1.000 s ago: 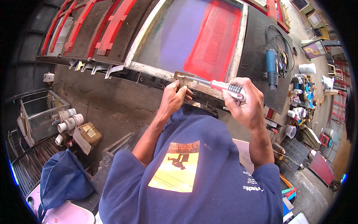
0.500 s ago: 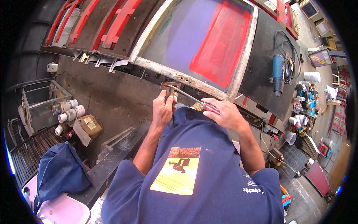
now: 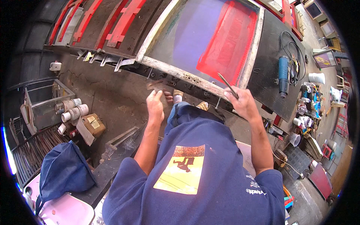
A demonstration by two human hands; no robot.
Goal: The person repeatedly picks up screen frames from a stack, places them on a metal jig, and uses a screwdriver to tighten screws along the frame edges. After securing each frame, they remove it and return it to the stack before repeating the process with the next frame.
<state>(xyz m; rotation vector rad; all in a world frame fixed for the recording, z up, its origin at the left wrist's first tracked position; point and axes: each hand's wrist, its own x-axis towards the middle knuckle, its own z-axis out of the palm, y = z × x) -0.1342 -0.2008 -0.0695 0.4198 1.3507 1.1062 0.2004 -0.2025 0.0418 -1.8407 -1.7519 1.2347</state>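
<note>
My left hand (image 3: 155, 105) pinches a small brown metal plate (image 3: 156, 84), smeared by motion, with a bracket-like look. It is just off the near edge of the screen-printing frame (image 3: 180, 76). My right hand (image 3: 242, 103) is closed round a screwdriver (image 3: 228, 84) by the frame's near right corner. The screwdriver's thin shaft sticks up and to the left; its handle is hidden in the fist. Tool and plate are well apart. Across the frame's mesh lie a violet band and a red painted area (image 3: 228, 48).
A blue heat gun (image 3: 284, 77) with a coiled cord rests on the black board (image 3: 268, 56) at right. Red slatted bars (image 3: 125, 24) stand at far left. A dark blue bag (image 3: 63, 172) sits on a pink chair (image 3: 71, 210). Rolls and a cardboard box (image 3: 93, 125) are at left.
The screwdriver has come away from the plate, as my right hand moved right and up and turned the shaft upward. My left hand shifted slightly left with the plate.
</note>
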